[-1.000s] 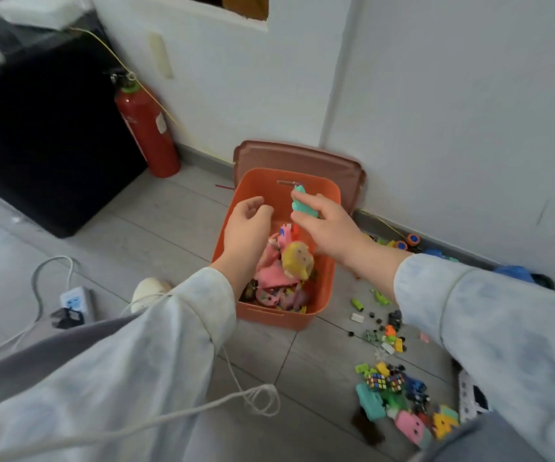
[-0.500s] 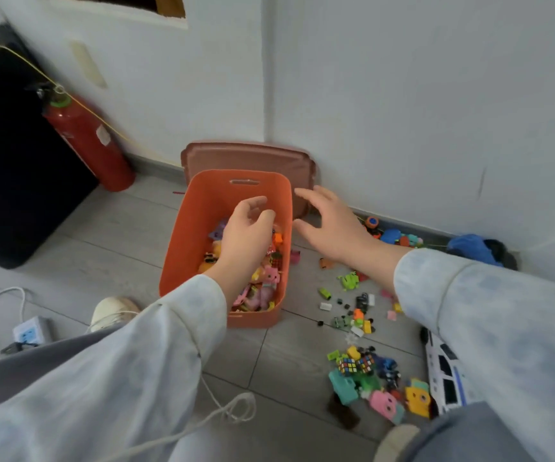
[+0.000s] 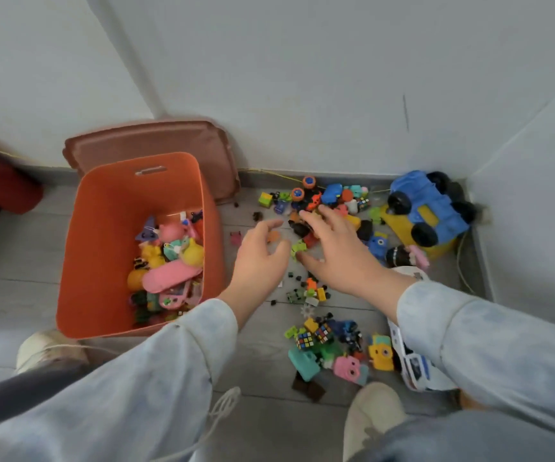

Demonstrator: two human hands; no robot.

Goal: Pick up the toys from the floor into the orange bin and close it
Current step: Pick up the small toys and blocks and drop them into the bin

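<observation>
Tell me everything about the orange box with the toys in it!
The orange bin looks like smooth plastic, tall, with rounded corners and a slot handle in its far side. It stands open on the grey floor near the white wall. Its brownish lid leans behind it. Toys cover only its bottom, a long pink toy among them. The left hand and right hand reach beside it, neither touching it; the left sleeve crosses its near corner.
</observation>
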